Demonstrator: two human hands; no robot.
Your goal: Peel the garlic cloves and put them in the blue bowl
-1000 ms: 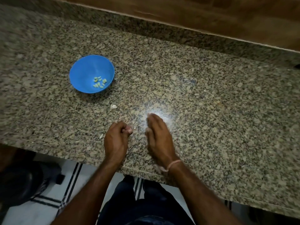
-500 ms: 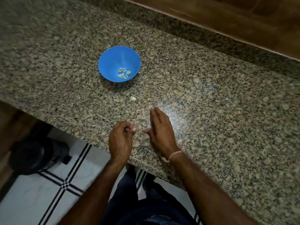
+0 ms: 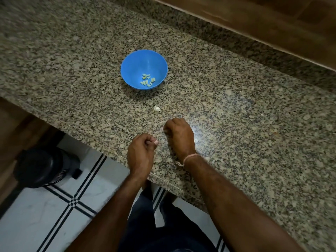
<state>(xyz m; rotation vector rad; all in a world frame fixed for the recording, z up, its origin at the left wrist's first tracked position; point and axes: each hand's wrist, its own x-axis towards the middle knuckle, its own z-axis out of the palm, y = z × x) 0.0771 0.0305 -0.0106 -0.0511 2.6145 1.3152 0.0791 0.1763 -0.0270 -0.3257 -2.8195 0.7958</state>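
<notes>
A blue bowl [image 3: 135, 70] stands on the granite counter [image 3: 236, 115] and holds several peeled garlic cloves [image 3: 147, 80]. One pale garlic piece [image 3: 156, 109] lies on the counter between the bowl and my hands. My left hand [image 3: 141, 151] is curled into a fist at the counter's front edge, thumb on top, with nothing visible in it. My right hand [image 3: 179, 135] rests just right of it, knuckles up and fingers curled down onto the stone. Whatever lies beneath those fingers is hidden.
A wooden surface [image 3: 272, 20] rises behind the counter's raised granite back edge. Below the front edge are a tiled floor with black lines [image 3: 60, 215], a dark round object [image 3: 43, 168] and my dark trousers [image 3: 163, 230].
My right hand, flat on the counter before, has curled its fingers under. The left fist has stayed as it was. The view has swung left, so the bowl now sits nearer the middle.
</notes>
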